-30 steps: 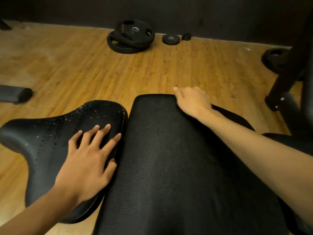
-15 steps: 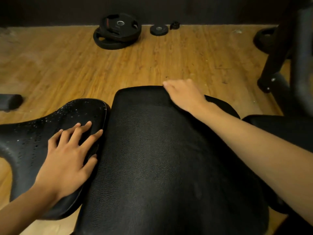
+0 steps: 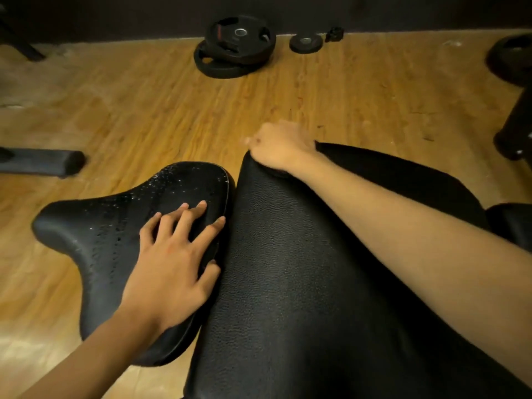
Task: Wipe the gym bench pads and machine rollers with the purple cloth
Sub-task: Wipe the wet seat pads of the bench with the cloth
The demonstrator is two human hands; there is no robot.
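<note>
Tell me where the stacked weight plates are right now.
In the head view, the stacked weight plates lie on the wooden floor at top centre against the dark wall, left of a small plate.

right hand now curled over back pad far edge, blurred

No legible text, number or brand is recorded anywhere in view. A red patch is noted on the upper weight plate of the stack at the far wall; it is possibly a label, but it is too blurred to be read. No marking is seen on the pads.
</note>
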